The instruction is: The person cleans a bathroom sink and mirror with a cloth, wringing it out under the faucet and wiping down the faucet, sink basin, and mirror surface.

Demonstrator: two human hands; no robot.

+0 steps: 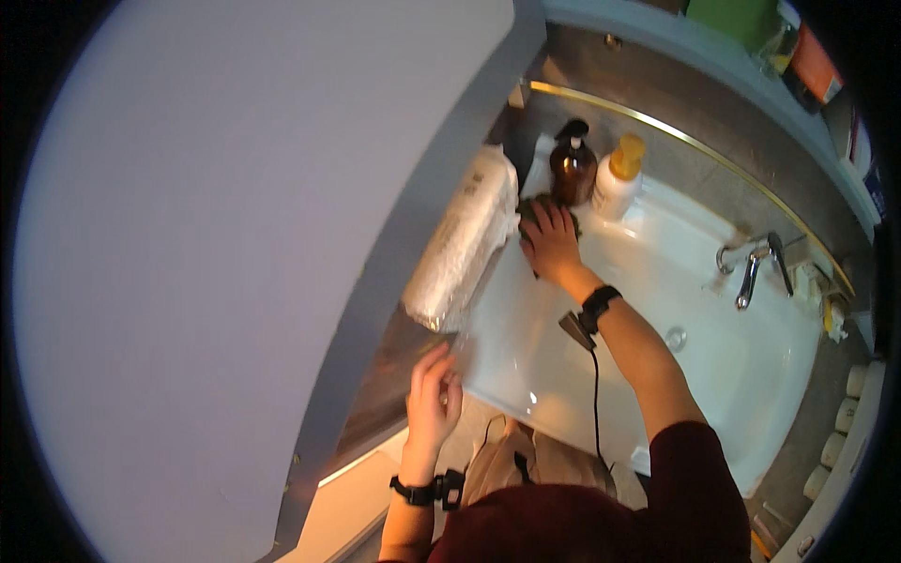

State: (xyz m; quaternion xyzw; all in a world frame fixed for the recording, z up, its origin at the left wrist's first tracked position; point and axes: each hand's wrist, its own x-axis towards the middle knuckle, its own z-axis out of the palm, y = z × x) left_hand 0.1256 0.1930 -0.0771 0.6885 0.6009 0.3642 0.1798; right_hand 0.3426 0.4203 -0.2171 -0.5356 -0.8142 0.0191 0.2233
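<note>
My right hand (pixel 554 246) presses down on a dark green cloth (pixel 540 200) at the far left corner of the white sink (pixel 648 272). Its fingers lie spread over the cloth and hide most of it. Right behind the hand stand a brown pump bottle (pixel 572 174) with a black top and a white bottle (pixel 615 188) with a yellow pump. Lower down on the left, my left hand (pixel 434 394) hangs in the air beside the sink's edge. Its fingers are loosely bent and apart, holding nothing. Above it is a clear plastic-wrapped white package (pixel 465 239).
A chrome faucet (pixel 748 263) rises at the sink's right, with the drain (pixel 676 338) near the middle. A large pale cabinet door (pixel 235 235) fills the left side. A black cable (pixel 596 403) hangs from the device on my right wrist. White rolls (pixel 832 448) line the right edge.
</note>
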